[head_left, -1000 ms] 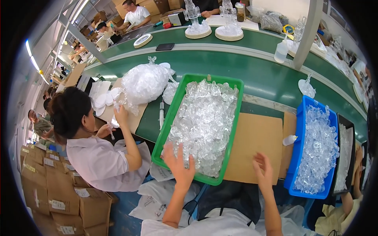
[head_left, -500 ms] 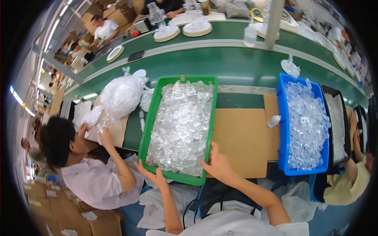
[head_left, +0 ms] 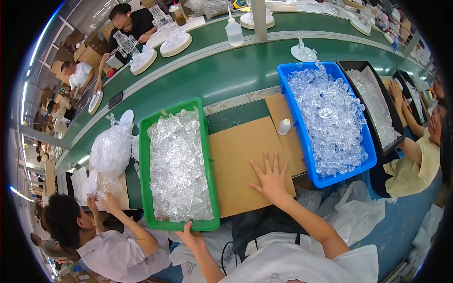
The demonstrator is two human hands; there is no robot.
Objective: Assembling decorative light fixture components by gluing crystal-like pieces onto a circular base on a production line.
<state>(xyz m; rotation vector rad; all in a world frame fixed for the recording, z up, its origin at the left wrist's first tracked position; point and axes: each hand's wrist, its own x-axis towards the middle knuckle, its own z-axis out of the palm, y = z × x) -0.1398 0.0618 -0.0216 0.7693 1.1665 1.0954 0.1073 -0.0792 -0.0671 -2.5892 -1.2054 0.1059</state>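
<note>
A green tray (head_left: 206,153) heaped with clear plastic pieces (head_left: 179,167) stands on the bench in front of me, left of the middle. My left hand (head_left: 192,238) grips its near rim, thumb on top and fingers under the edge, partly hidden. Flat over a brown cardboard sheet (head_left: 236,162), my right hand (head_left: 272,185) has its fingers spread and holds nothing. To the right is a blue tray (head_left: 298,127), also full of clear pieces. Between the sheet and that tray stands a small white bottle (head_left: 284,127).
A black tray (head_left: 388,104) with clear pieces adjoins the blue one. Co-workers sit at my left (head_left: 118,247) and right (head_left: 417,162). A bulky clear plastic bag (head_left: 112,150) lies left of the green tray. Across the bench stands a squeeze bottle (head_left: 234,34).
My right hand has left the green tray's right rim and opened over the cardboard. The left hand keeps to the tray's near edge. The whole view has turned rightward.
</note>
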